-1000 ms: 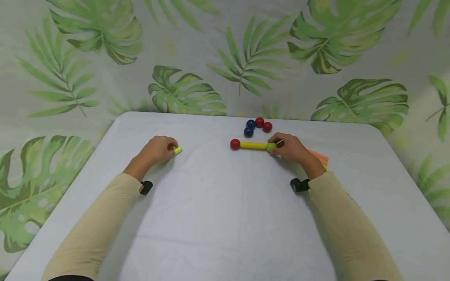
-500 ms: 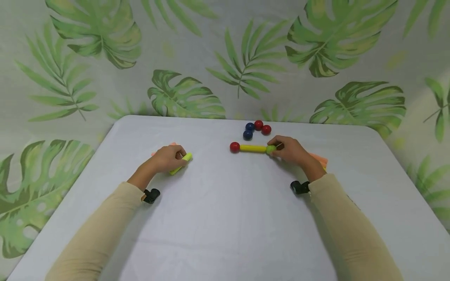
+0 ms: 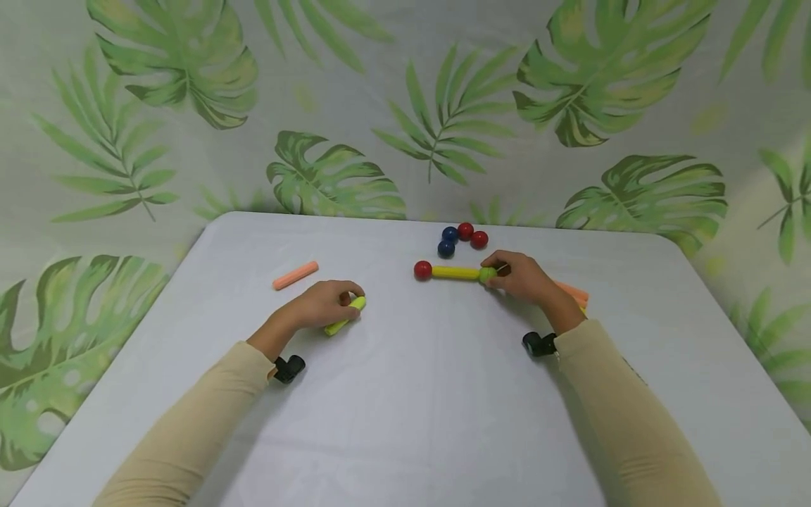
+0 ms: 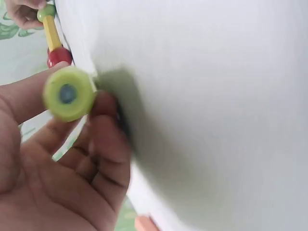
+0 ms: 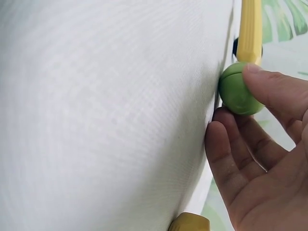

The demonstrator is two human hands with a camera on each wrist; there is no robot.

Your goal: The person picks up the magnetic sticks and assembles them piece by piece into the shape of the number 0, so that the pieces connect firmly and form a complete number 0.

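Observation:
In the head view my left hand [image 3: 323, 303] pinches a yellow-green magnetic rod [image 3: 338, 327] between thumb and fingers, left of the middle of the table. The left wrist view shows the round end of this rod [image 4: 79, 103] with a grey disc at its centre. My right hand [image 3: 519, 273] pinches a green ball [image 5: 237, 94] that sits at the right end of a yellow rod [image 3: 455, 272]. A red ball [image 3: 422, 270] is joined to that rod's left end, so the three form one straight piece lying across the table.
Behind the joined piece lie two blue balls [image 3: 446, 248] and two red balls [image 3: 479, 239]. An orange rod [image 3: 295, 275] rests beyond my left hand. More orange rods [image 3: 573, 291] and a yellow one [image 3: 584, 308] lie partly hidden behind my right wrist. Leaf-patterned cloth [image 3: 336, 176] hangs behind the white table.
My left hand has carried the yellow-green rod rightward and nearer to me, bringing the orange rod behind it into full view. The right hand keeps its hold on the green ball.

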